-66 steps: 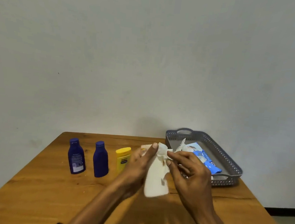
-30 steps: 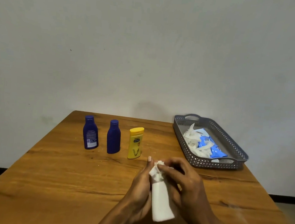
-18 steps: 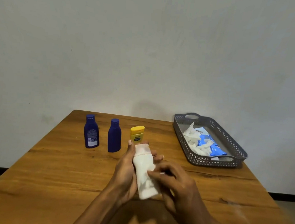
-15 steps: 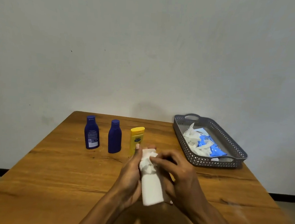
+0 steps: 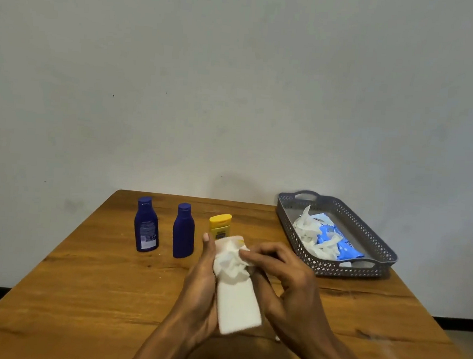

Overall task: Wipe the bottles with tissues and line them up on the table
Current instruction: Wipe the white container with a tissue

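Note:
Above the wooden table (image 5: 85, 289) I hold a white bottle (image 5: 237, 304), tilted, cap end away from me. My left hand (image 5: 201, 287) grips its left side. My right hand (image 5: 284, 276) presses a crumpled white tissue (image 5: 230, 261) against the bottle's upper part. Behind them, two dark blue bottles (image 5: 147, 224) (image 5: 183, 231) and a yellow bottle (image 5: 219, 225) stand upright in a row; my left thumb hides the yellow bottle's lower part.
A grey perforated tray (image 5: 377, 247) sits at the back right of the table, holding a blue tissue pack (image 5: 335, 242) and several crumpled white tissues (image 5: 306, 233). A plain wall rises right behind the table.
The view has shifted. My hands kept the white bottle, moving it lower and then back up; the tissue slid from the cap down the body and is now at the upper part.

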